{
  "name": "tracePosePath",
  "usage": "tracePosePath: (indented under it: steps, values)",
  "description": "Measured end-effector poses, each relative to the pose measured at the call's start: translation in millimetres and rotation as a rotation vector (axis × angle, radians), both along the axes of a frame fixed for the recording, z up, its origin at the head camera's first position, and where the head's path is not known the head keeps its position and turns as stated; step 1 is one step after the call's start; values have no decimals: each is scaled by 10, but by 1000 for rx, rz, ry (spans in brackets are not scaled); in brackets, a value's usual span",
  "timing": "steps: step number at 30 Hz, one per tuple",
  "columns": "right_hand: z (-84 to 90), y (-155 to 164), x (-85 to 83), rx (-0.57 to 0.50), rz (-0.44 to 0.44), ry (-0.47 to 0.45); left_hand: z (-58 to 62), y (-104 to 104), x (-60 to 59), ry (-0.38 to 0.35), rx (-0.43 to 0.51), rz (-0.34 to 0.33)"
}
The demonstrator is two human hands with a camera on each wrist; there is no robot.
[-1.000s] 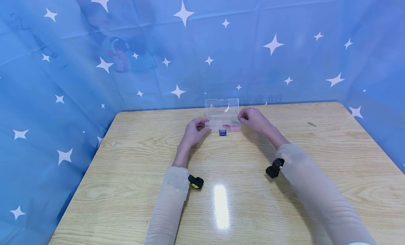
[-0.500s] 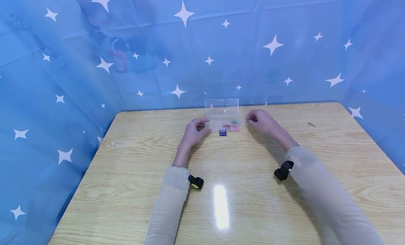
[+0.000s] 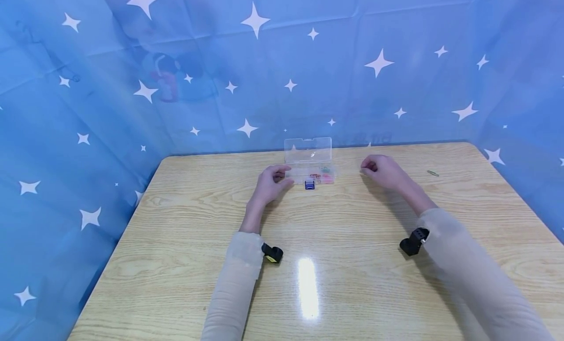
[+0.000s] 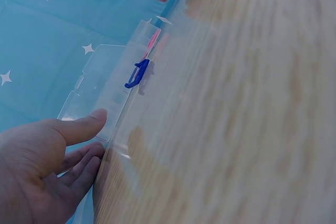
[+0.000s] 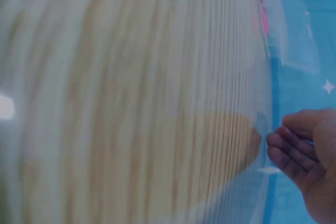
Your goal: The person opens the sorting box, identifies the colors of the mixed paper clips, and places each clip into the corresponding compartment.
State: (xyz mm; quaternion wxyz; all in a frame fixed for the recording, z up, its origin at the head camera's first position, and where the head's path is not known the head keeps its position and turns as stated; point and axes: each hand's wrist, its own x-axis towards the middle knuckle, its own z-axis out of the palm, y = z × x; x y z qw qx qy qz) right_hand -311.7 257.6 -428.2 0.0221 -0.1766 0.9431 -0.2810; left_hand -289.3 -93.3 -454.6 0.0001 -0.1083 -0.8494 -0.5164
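My left hand [image 3: 270,182] holds the left end of a clear plastic compartment box [image 3: 299,170], thumb at the front and fingers behind. The lid [image 3: 308,150] stands raised at the back. A blue latch [image 3: 310,185] sits at the front edge, also visible as a blue clasp [image 4: 137,74] in the left wrist view. Small red pieces [image 3: 315,175], green pieces [image 3: 325,170] and pink pieces [image 3: 327,178] lie in the right compartments. My right hand [image 3: 382,170] hovers right of the box, fingers loosely bent; I see nothing in it in the right wrist view [image 5: 310,150].
A small green paper clip [image 3: 433,173] lies on the wooden table [image 3: 343,233] at the far right. Behind the table's back edge hangs a blue curtain [image 3: 211,62] with white stars. Black wrist cameras [image 3: 414,241] sit on both sleeves.
My right hand has moved from the box's right end to the right, toward the side with the paper clip. My left hand and the box have stayed put.
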Motion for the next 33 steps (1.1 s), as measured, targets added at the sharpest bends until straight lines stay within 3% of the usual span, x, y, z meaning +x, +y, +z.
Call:
tracePosePath:
  steps: [33]
  values:
    - [-55, 1000, 267, 61, -134, 46, -17, -1, -2, -9, -1, -7]
